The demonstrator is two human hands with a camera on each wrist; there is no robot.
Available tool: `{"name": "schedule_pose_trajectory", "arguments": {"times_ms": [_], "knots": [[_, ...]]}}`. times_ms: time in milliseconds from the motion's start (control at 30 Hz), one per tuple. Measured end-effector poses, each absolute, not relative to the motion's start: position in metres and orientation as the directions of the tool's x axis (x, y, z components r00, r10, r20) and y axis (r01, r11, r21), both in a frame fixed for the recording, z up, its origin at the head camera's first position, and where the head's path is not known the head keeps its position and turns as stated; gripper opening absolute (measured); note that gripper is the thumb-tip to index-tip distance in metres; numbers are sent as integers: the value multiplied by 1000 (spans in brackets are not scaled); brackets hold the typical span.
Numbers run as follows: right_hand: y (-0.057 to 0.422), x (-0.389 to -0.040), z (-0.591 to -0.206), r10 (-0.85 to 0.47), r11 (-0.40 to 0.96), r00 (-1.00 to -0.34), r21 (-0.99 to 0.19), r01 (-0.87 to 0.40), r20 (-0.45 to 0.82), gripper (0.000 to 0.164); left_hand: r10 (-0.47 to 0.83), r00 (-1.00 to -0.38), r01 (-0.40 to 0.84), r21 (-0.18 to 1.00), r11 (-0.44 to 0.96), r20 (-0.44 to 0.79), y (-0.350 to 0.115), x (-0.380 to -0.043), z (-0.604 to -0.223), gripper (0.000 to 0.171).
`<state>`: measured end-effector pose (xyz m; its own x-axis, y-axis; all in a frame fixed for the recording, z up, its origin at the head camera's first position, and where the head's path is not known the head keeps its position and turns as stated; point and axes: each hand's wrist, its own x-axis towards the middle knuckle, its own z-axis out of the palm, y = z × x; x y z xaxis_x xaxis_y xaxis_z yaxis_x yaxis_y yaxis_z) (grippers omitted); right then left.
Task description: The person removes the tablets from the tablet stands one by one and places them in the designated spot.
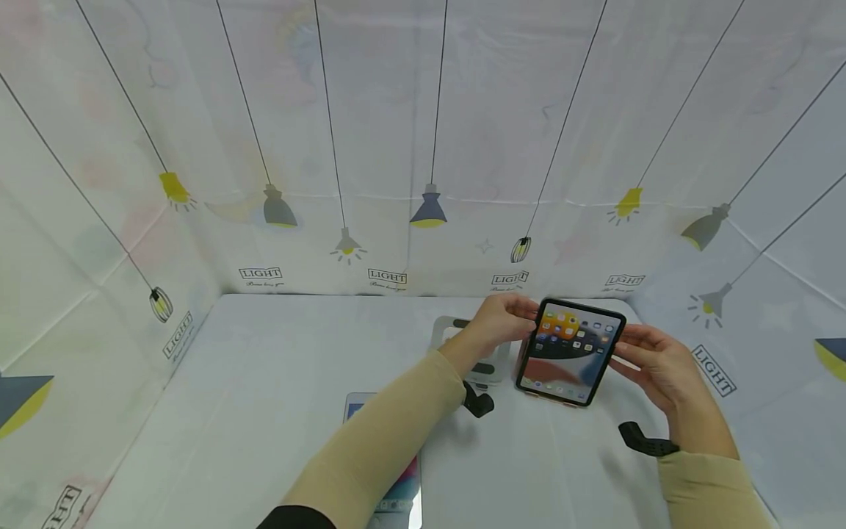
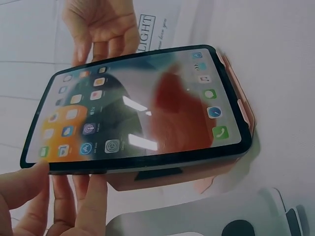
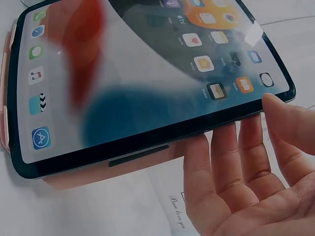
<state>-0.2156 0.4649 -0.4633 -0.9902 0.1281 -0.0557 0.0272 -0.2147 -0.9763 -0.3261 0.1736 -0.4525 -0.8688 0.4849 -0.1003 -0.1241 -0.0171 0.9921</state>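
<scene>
A tablet with a black rim and a lit screen of app icons (image 1: 570,353) leans back on a pink stand (image 2: 235,78), whose lips hook over its lower edge. My left hand (image 1: 500,323) grips the tablet's left edge near the top, thumb at the front rim and fingers behind. At the opposite edge, my right hand (image 1: 661,367) pinches it, the thumb on the rim and the fingertips underneath in the right wrist view. Beside the tablet, partly behind my left hand, is a light grey stand (image 1: 444,332) with dark pads. Most of the pink stand is hidden by the tablet.
A white-framed tablet (image 1: 357,400) lies flat on the white table (image 1: 264,367), mostly covered by my left forearm. Fabric walls printed with hanging lamps (image 1: 428,209) enclose the table at the back and both sides.
</scene>
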Motion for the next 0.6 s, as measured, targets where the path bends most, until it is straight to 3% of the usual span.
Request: {"name": "schedule_pose_trajectory", "arguments": {"times_ms": [600], "knots": [[459, -213, -459, 141, -199, -988, -979, 41, -70, 25, 408, -910, -96, 995, -31, -75, 179, -313, -448, 18]]}}
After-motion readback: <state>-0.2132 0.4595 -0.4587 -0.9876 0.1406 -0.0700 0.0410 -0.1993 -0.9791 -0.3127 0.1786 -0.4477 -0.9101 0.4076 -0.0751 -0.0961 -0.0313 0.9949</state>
